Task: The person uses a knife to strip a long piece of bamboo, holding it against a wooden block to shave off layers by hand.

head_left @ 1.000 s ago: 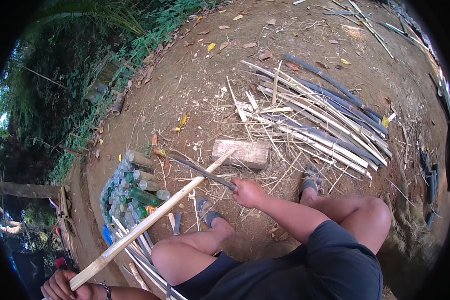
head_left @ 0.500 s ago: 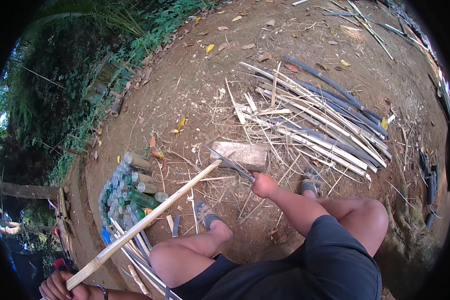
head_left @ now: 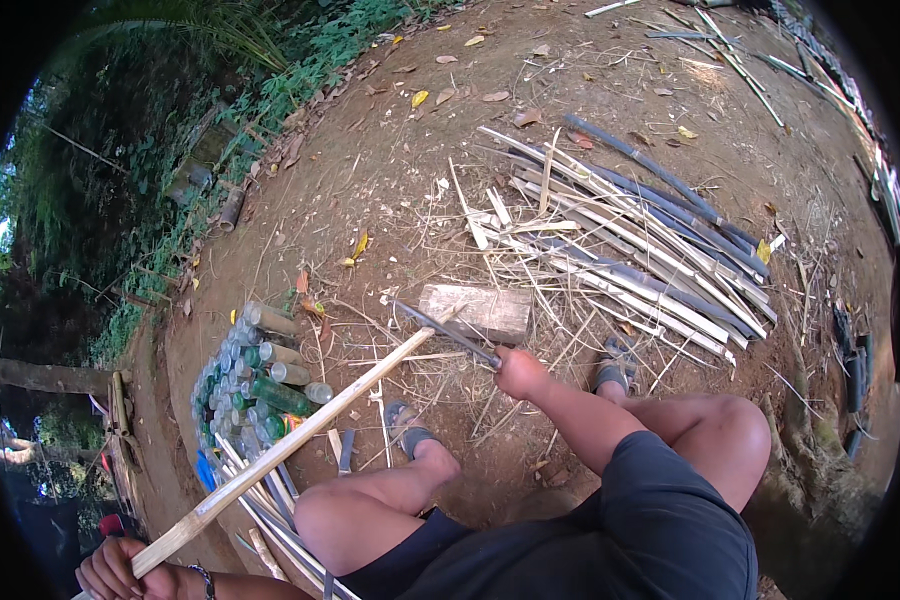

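Strip [head_left: 300, 436] clamped in the left hand [head_left: 120, 573] slants forward-right, far end near the right hand [head_left: 522, 375] clutching a knife [head_left: 465, 343]

There is one left hand [head_left: 125, 572] and one right hand [head_left: 522, 374], with one bracelet [head_left: 205, 582], one long blade [head_left: 460, 341], one long pale strip [head_left: 300, 437], one wooden block [head_left: 495, 312] and two sandals [head_left: 407, 428]. One large pile [head_left: 630, 240] and one smaller bundle [head_left: 280, 525] hold many strips, too overlapped to count. The bottles [head_left: 282, 396] number over a dozen, stacked too closely for an exact figure.
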{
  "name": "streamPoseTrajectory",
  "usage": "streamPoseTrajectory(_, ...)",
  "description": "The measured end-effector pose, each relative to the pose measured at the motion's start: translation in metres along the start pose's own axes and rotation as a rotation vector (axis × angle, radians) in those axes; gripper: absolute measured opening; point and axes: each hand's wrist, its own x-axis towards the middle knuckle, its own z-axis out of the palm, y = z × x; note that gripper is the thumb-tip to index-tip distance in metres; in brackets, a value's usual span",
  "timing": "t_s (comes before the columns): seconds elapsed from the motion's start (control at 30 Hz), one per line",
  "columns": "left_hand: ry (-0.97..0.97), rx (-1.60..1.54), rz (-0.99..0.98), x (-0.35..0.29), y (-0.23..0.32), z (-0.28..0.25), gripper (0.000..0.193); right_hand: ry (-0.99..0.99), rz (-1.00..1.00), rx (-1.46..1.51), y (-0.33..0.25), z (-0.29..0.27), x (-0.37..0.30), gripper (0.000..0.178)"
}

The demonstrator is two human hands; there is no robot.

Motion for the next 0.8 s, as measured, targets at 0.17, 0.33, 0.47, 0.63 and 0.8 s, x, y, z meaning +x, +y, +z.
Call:
streamPoseTrajectory(0.17, -0.034, -0.006, 0.015, -0.007, -0.002, 0.004, 0.062, -0.014, 0.190, 0.005, 0.026, 0.008, 0.020, 0.034)
streamPoseTrajectory(0.33, 0.027, -0.021, 0.022, -0.012, -0.004, 0.003, 0.047, -0.007, 0.285, -0.061, 0.051, 0.025, 0.024, 0.034)
streamPoseTrajectory(0.47, 0.048, -0.028, 0.032, -0.016, -0.005, 0.006, 0.037, -0.128, 0.105, -0.247, 0.051, 0.020, 0.048, 0.031)
streamPoseTrajectory(0.63, 0.260, 0.151, 0.077, -0.025, -0.006, 0.018, 0.030, 0.068, 0.150, 0.164, -0.013, 0.038, 0.002, 0.031)
streamPoseTrajectory(0.8, 0.069, 0.021, 0.019, -0.031, -0.006, 0.026, 0.035, 0.126, -0.139, 0.291, -0.105, 0.033, -0.087, 0.024)
